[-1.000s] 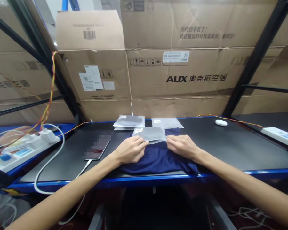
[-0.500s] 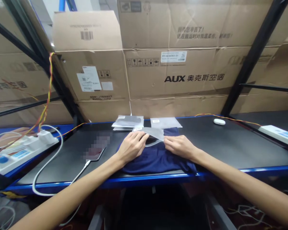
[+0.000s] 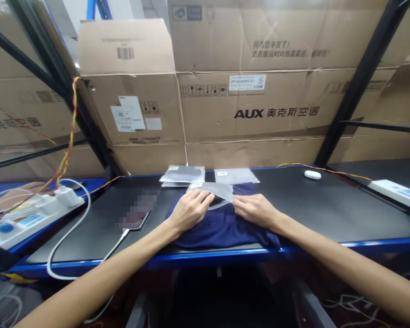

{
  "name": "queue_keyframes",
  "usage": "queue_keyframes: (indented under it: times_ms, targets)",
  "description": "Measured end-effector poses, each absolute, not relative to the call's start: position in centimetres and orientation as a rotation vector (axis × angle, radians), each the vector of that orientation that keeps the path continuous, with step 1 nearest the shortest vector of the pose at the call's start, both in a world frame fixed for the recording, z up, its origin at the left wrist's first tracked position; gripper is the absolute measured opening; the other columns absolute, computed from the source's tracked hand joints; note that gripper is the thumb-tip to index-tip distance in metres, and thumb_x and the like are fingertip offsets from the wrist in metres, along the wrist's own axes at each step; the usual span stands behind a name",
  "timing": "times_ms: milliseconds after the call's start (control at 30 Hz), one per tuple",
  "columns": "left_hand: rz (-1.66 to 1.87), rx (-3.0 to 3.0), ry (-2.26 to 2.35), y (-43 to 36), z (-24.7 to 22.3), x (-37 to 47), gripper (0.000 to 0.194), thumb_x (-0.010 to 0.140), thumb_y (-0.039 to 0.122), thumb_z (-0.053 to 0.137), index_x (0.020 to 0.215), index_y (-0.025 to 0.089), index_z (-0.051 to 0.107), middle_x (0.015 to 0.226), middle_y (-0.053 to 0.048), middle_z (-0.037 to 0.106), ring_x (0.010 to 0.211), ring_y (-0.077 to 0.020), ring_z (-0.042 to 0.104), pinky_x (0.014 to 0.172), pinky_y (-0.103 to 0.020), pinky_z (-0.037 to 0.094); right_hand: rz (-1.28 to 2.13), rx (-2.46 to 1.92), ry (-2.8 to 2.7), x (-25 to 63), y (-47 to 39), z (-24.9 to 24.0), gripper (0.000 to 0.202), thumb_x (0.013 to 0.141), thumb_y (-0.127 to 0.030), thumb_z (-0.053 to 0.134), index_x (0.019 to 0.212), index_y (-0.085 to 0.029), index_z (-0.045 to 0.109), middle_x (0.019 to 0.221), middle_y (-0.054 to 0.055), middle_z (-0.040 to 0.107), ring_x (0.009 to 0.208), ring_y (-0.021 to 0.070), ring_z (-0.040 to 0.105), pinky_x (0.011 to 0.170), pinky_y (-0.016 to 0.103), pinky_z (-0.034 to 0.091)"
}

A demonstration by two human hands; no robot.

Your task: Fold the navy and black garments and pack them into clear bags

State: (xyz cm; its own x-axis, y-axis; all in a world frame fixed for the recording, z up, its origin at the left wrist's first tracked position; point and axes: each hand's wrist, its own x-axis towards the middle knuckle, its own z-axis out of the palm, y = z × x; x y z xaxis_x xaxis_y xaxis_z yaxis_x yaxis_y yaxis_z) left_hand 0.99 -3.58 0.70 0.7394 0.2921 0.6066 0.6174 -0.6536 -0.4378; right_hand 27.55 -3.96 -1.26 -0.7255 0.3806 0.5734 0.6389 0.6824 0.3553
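A frosted plastic bag with a small white label lies over dark blue cloth near the bench's front edge, its mouth gaping towards me. Something dark and flat shows inside the opening; its kind is hidden. My left hand is closed at the bag's left side, fingertips curled at the mouth beside the dark thing. On the other side, my right hand pinches the bag's right edge. Just behind are a small stack of similar frosted bags and another labelled frosted bag.
A phone with a white charging cable lies to the left. Power strips stand at the left and right. A white earbud case sits at the back right. Cardboard boxes wall off the rear.
My left fingertips have shifted very slightly right at the bag's mouth. My right hand keeps its pinch in the same place.
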Motion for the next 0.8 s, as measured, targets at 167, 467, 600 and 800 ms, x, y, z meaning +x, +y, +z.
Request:
queue_keyframes:
  times_ms: [167, 467, 600, 800]
  targets:
    - [-0.665, -2.329, -0.712, -3.5, 0.5, 0.5, 0.026, 0.097, 0.011, 0.041, 0.110, 0.014, 0.064, 0.104, -0.010, 0.070, 0.093, -0.0214, 0.066, 0.083, -0.035, 0.053, -0.755, -0.808, -2.441, 27.5, -4.0, -1.2, 0.023, 0.099, -0.017, 0.045, 0.087, -0.017, 0.064, 0.084, 0.003, 0.073, 0.070, 0.0137, 0.068, 0.060, 0.023, 0.046]
    - [-0.508, -2.430, -1.049, -2.5, -0.1, 3.3, 0.045, 0.091, 0.034, 0.062, 0.127, 0.007, 0.058, 0.111, -0.019, 0.070, 0.102, -0.0321, 0.067, 0.089, -0.045, 0.054, -0.758, -0.761, -2.448, 27.4, -3.8, -1.5, 0.022, 0.099, -0.017, 0.045, 0.092, -0.017, 0.065, 0.093, 0.005, 0.074, 0.075, 0.0146, 0.070, 0.062, 0.023, 0.048]
    - [-0.425, -2.506, -1.287, -1.7, -0.1, 4.7, 0.032, 0.091, 0.039, 0.060, 0.105, 0.012, 0.068, 0.095, -0.016, 0.073, 0.085, -0.0303, 0.071, 0.077, -0.042, 0.056, -0.768, -0.782, -2.465, 27.3, -3.9, -1.6, 0.024, 0.099, -0.019, 0.044, 0.090, -0.017, 0.066, 0.096, 0.006, 0.074, 0.073, 0.0153, 0.069, 0.061, 0.025, 0.048]
    - [-0.302, -2.535, -1.231, -0.9, 0.0, 4.4, 0.017, 0.089, 0.012, 0.051, 0.096, 0.010, 0.067, 0.083, -0.014, 0.073, 0.076, -0.0288, 0.072, 0.069, -0.038, 0.057, -0.801, -0.785, -2.427, 27.4, -3.9, -1.5, 0.022, 0.098, -0.018, 0.046, 0.086, -0.017, 0.065, 0.080, 0.001, 0.070, 0.065, 0.0135, 0.066, 0.059, 0.025, 0.044]
